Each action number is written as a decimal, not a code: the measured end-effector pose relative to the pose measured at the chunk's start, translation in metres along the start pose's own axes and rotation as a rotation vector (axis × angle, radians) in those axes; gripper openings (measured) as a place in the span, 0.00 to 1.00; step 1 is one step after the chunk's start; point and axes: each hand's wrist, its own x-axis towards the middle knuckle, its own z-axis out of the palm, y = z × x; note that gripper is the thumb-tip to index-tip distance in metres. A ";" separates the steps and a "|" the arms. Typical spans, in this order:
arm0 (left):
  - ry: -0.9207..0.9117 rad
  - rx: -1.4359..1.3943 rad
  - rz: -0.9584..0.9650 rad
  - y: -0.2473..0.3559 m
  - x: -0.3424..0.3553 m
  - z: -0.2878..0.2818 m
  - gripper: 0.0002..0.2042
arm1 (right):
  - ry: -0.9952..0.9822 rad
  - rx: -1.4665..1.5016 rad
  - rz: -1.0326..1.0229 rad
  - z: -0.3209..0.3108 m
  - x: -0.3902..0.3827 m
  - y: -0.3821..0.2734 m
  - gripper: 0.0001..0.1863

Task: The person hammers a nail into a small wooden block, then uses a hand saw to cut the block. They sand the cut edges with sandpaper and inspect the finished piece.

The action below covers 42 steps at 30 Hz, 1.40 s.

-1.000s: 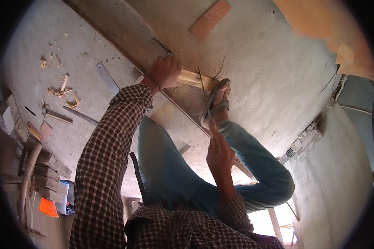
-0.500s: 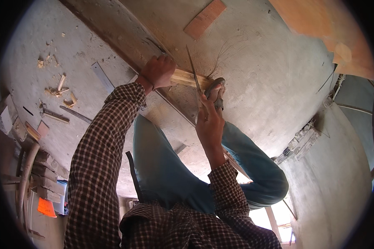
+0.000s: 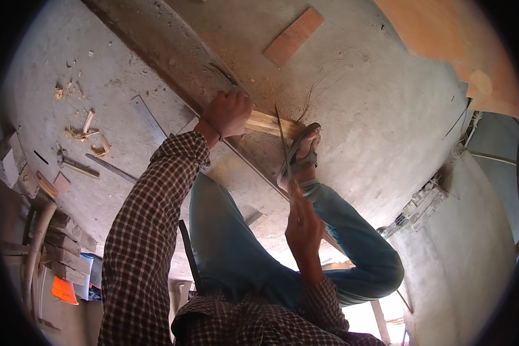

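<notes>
My left hand (image 3: 228, 117) is closed over the left end of a short, pale strip of wood (image 3: 266, 123), pressing it down across a long brown beam. Its other end lies against my sandalled foot (image 3: 303, 149). In my right hand (image 3: 304, 228) is a saw (image 3: 285, 141), its narrow blade seen edge-on and pointing away across the wood beside the foot. The fingers are wrapped round the handle and hide it. Whether the teeth touch the wood, I cannot tell.
The brown beam (image 3: 141, 57) runs diagonally over the concrete floor. Left of it lie a flat metal strip (image 3: 148, 119), a dark bar (image 3: 111, 167) and wood shavings (image 3: 86, 134). A reddish rectangular piece (image 3: 294, 36) lies ahead; an orange-brown sheet (image 3: 438, 32) fills the upper right.
My right hand has drawn back toward my body with the saw, so more of the blade shows. My left hand stays on the wood; the view has shifted slightly.
</notes>
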 end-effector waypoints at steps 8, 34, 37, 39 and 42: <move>0.068 0.051 0.004 0.001 -0.001 0.004 0.35 | -0.039 -0.004 0.030 -0.012 0.000 -0.010 0.23; 0.068 -0.049 -0.028 0.002 -0.004 0.003 0.35 | 0.048 0.002 -0.023 0.025 0.033 0.015 0.25; 0.096 -0.094 -0.107 0.018 -0.014 0.009 0.34 | -0.026 -0.035 0.035 0.021 0.042 0.018 0.24; 0.105 -0.096 -0.145 0.017 -0.010 0.010 0.34 | -0.036 -0.037 0.044 0.020 0.045 0.014 0.24; 0.076 -0.093 -0.158 0.018 -0.011 0.011 0.33 | -0.026 -0.041 0.018 0.020 0.047 0.015 0.23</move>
